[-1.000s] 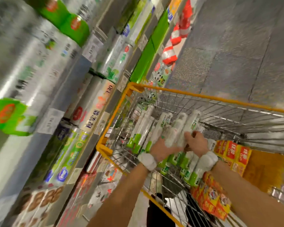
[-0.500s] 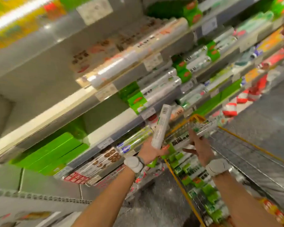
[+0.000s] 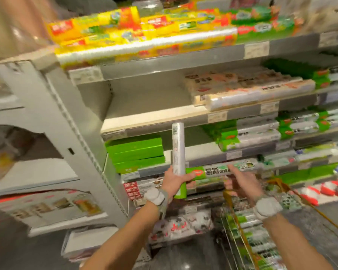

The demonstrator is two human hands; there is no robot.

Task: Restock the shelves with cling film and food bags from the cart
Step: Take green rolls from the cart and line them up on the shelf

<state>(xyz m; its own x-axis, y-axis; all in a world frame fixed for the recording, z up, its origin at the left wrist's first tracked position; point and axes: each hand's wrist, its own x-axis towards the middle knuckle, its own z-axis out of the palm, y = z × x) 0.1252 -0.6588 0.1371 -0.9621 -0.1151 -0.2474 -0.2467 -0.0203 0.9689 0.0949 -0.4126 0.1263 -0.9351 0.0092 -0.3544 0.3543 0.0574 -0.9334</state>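
Observation:
My left hand (image 3: pixel 173 181) grips an upright cling film roll (image 3: pixel 178 149), white with a green lower end, in front of the shelves. My right hand (image 3: pixel 242 184) holds a second roll (image 3: pixel 220 170) that lies level, its green end touching the upright roll. Both rolls hover before the lower shelf edge (image 3: pixel 207 161). The orange-framed wire cart (image 3: pixel 242 227) stands at the lower right, with several more green and white rolls (image 3: pixel 248 221) inside.
The shelf bay has a bare stretch (image 3: pixel 144 114) on its middle level, left of wrapped rolls (image 3: pixel 252 90). Green boxes (image 3: pixel 137 152) lie one level below. Yellow boxes (image 3: pixel 125 32) fill the top shelf. A grey shelf upright (image 3: pixel 70 117) stands to the left.
The view has swung from the cart up to the shelves. Both hands lifted rolls out of the cart and raised them in front of the lower shelves.

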